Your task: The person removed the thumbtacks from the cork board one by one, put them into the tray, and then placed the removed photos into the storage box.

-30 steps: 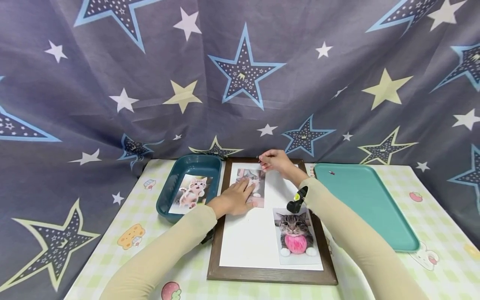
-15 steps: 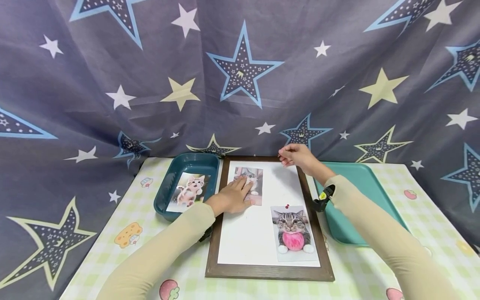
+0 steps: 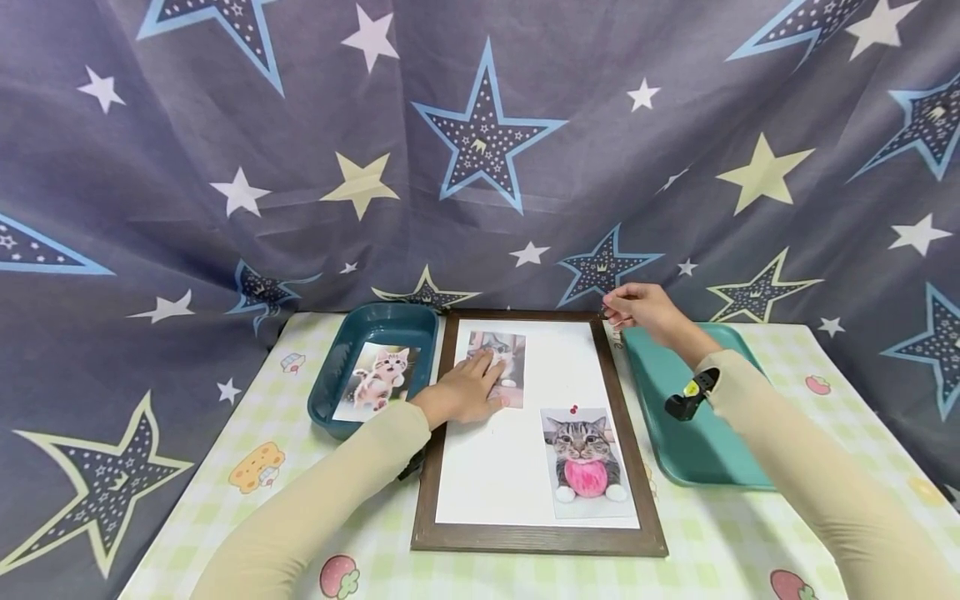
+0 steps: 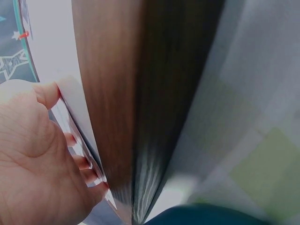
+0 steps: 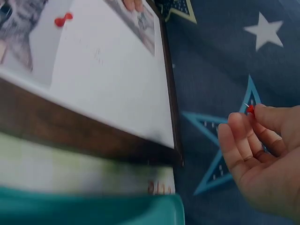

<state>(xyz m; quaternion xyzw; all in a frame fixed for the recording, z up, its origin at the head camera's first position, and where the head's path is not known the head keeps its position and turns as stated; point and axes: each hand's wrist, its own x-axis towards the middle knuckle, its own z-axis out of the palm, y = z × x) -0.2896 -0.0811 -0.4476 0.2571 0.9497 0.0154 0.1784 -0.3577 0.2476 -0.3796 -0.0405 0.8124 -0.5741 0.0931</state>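
My left hand (image 3: 467, 393) lies with fingers spread on a cat photo (image 3: 515, 354) at the upper left of a white board (image 3: 487, 475), covering part of the picture. In the left wrist view its fingertips touch the photo close to the brown wooden frame (image 4: 108, 93). My right hand (image 3: 648, 310) is raised beyond the board's far right corner. Between thumb and forefinger it pinches a red push pin (image 5: 251, 110), metal point outward. Another red push pin (image 3: 574, 409) stands at the top edge of a second photo (image 3: 585, 504), a tabby with a pink ball, at lower right.
Left of the frame stands a dark teal basin (image 3: 321, 392) with a kitten photo (image 3: 382, 379) inside. A green tray (image 3: 720, 450) lies to the right, partly under my right forearm. Behind the checked tablecloth (image 3: 247, 533) hangs a star-patterned curtain (image 3: 300, 233).
My right hand has moved right, from above the upper-left photo to past the frame's far right corner, still pinching the push pin. My left hand has stayed on the photo.
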